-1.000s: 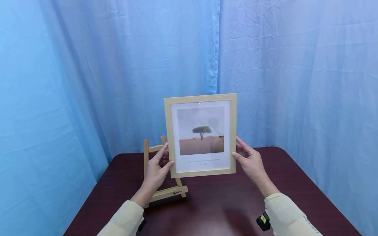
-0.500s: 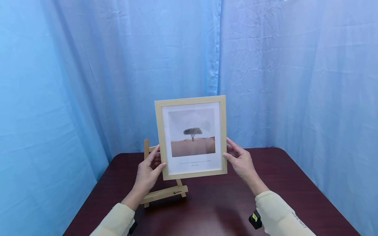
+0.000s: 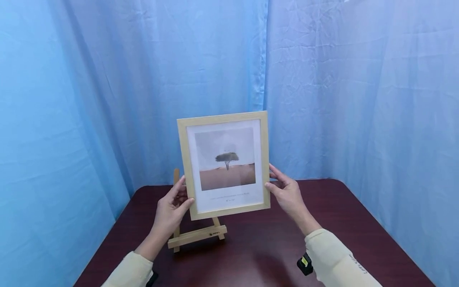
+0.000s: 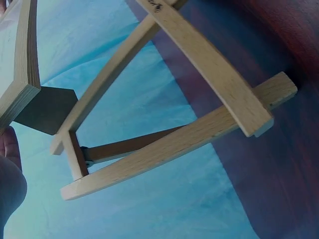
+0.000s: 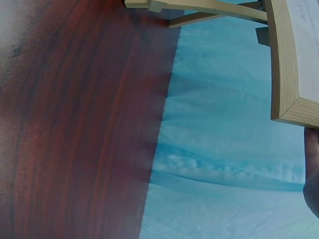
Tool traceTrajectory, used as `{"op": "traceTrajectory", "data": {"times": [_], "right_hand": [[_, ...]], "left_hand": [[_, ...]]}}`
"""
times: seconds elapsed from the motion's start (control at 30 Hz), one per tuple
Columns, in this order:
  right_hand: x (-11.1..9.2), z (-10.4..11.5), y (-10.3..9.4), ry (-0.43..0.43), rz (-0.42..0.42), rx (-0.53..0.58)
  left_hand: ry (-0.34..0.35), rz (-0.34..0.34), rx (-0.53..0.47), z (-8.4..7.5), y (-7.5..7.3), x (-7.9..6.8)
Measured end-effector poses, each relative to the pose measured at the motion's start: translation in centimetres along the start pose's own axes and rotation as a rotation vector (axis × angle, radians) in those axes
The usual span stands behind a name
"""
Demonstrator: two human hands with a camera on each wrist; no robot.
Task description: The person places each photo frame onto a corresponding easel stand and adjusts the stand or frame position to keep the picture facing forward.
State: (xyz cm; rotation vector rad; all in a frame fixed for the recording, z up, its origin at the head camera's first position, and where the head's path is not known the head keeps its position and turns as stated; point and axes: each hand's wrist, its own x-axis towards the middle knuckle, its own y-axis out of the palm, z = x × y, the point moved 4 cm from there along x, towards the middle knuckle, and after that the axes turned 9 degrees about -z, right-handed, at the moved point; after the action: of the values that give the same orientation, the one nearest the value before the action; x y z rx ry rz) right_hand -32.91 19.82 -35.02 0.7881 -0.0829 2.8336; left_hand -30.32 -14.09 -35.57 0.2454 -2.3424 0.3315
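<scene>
A light wood picture frame point(image 3: 225, 201) with a tree print is held up, slightly tilted, in front of a small wooden easel point(image 3: 197, 236). My left hand point(image 3: 171, 209) grips its left edge low down, thumb on the front and fingers behind. On the opposite edge my right hand point(image 3: 288, 195) pinches it the same way. The frame hides most of the easel's upper part in the head view. In the left wrist view the easel's legs and ledge point(image 4: 209, 64) show beside the frame's corner point(image 4: 27, 82), and a dark flap point(image 4: 50, 109) sticks out behind the frame.
The easel stands on a dark reddish-brown table point(image 3: 272, 239), left of the middle. Blue curtains point(image 3: 143, 79) hang behind the table and along both sides. A black wrist device point(image 3: 305, 264) sits at the right sleeve.
Both hands have carried the picture frame leftward, so it now covers more of the easel. It leans a little more than before. The easel stays in place.
</scene>
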Motion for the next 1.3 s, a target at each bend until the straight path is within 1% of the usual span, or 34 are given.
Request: {"op": "traceTrajectory", "data": {"times": [0.17,0.27,0.4,0.5,0.73,0.87,1.0,1.13,1.3], "right_hand": [[0.1,0.9,0.4,-0.009,0.023,0.001],[0.1,1.5,0.5,-0.004,0.028,0.0],[0.1,2.5,0.5,-0.007,0.036,0.014],[0.3,3.4,0.7,-0.028,0.046,0.032],[0.7,5.2,1.1,-0.045,0.061,0.068],[1.0,5.8,1.6,-0.052,0.069,0.065],[1.2,5.6,2.4,-0.039,0.084,0.07],[1.1,4.4,3.3,-0.004,0.082,0.072],[0.8,2.5,4.2,0.035,0.082,0.031]], "left_hand": [[0.027,-0.022,0.002,-0.8,-0.7,0.1],[0.056,-0.025,0.016,-1.2,-1.1,0.2],[0.092,-0.037,0.032,-2.3,-1.7,0.5],[0.107,-0.053,0.034,-3.1,-2.2,0.6],[0.134,-0.064,0.048,-4.3,-3.1,1.1],[0.115,-0.059,0.07,-4.6,-3.6,1.6],[0.077,-0.05,0.102,-4.1,-4.1,1.7],[0.028,-0.038,0.12,-3.2,-4.5,1.5],[-0.018,-0.023,0.138,-2.0,-4.7,1.0]]}}
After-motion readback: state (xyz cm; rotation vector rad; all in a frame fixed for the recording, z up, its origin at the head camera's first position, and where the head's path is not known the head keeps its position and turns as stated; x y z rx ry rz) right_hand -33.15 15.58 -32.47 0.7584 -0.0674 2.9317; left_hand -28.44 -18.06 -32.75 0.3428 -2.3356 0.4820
